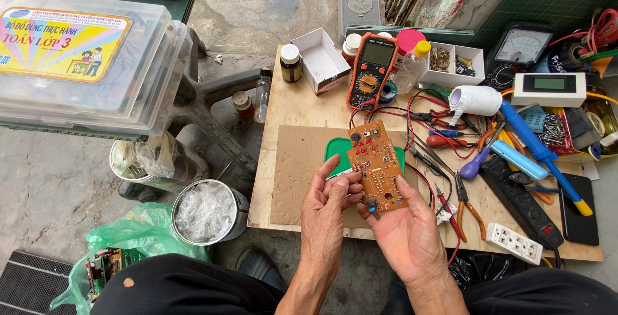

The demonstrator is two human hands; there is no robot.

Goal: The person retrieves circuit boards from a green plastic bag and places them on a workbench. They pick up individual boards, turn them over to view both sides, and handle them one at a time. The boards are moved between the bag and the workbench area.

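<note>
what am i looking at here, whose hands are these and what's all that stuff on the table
This single picture comes from a camera worn on a person's head, looking down at their own bare hands. The left hand and right hand together hold an orange circuit board above a wooden table. Beneath it lie a cardboard sheet and a green lid. Farther back rests an orange multimeter with red and black leads. To the right sit pliers, screwdrivers and a white power strip.

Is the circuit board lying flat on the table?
No, the circuit board is lifted above the table, held between the left hand and right hand.
</note>
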